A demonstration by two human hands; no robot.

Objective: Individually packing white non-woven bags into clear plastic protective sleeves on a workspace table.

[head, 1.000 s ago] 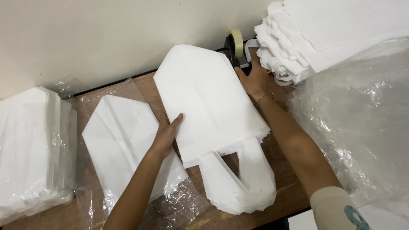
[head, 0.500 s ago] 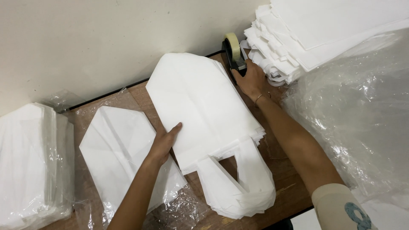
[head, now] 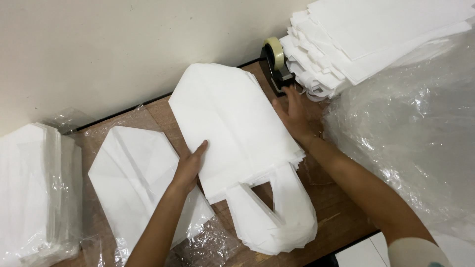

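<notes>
The right hand (head: 293,112) lies open, its fingertips partly hidden behind the bag stack (head: 232,133) at centre; the left hand (head: 190,165) presses flat on the stack's left edge.

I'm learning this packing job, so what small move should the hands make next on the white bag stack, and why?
Probably press both palms inward to square the stack of white bags. The left hand rests on its left edge and the right hand against its right edge, beside the tape dispenser, while layers near the handles look slightly fanned.
</notes>
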